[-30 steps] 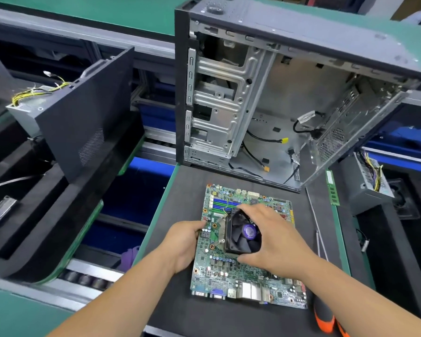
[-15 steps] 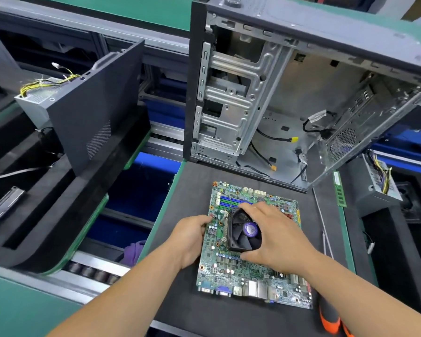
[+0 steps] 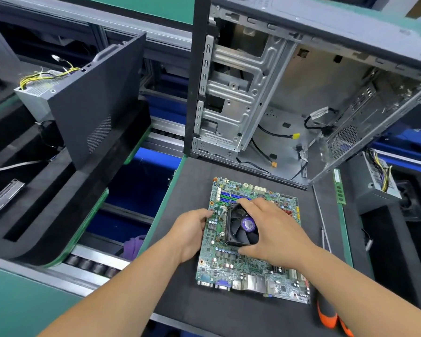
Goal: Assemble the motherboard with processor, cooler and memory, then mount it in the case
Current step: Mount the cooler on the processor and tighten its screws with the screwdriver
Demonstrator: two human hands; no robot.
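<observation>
Case (image 3: 289,93), grey steel and open on its side, stands just behind the motherboard (image 3: 250,263), loose black cables with yellow plugs lying on its floor. Motherboard, the landmark here, is a green board lying flat on a black foam mat (image 3: 192,300), blue memory slots at its far end, silver ports along its near edge. Cooler (image 3: 241,226), a black fan with a purple hub sticker whose print is too small to read, sits on the board's middle. Right hand (image 3: 275,234) grips the cooler, fingers curled round its far and near sides. Left hand (image 3: 192,229) pinches the board's left edge. Memory stick (image 3: 339,188) lies to the board's right, near an orange-handled screwdriver (image 3: 326,310).
</observation>
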